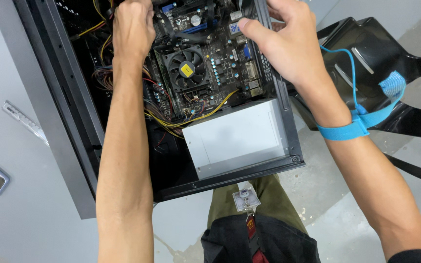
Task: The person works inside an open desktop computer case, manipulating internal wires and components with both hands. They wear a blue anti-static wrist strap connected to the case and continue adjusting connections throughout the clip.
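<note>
A person leans over an open black computer case (288, 146) lying on its side on a grey bench (20, 214), both bare hands reaching into its far end. The left hand (132, 29) is buried among the yellow and black cables (101, 53) at the upper left of the motherboard (220, 73), fingers curled downward — whether its grip has closed on anything cannot be told, since the fingertips are hidden. The right hand (281, 41) rests on the case's right wall near the top edge, thumb (252, 29) pressed inward over the board's corner, loosely clenched on the rim rather than holding a loose part. The board lies between the two hands, its long axis running away from the viewer; the left hand is the nearer to the cabling, the right the nearer to the rear ports. One cooler fan (186, 68) with a yellow sticker sits just below and between the hands (touching neither). One silver power supply (235, 136) fills the near corner. One blue wrist strap (339, 129) circles the right wrist, its cord trailing toward a black chair (395, 58). One badge (246, 199) hangs at the waist.
</note>
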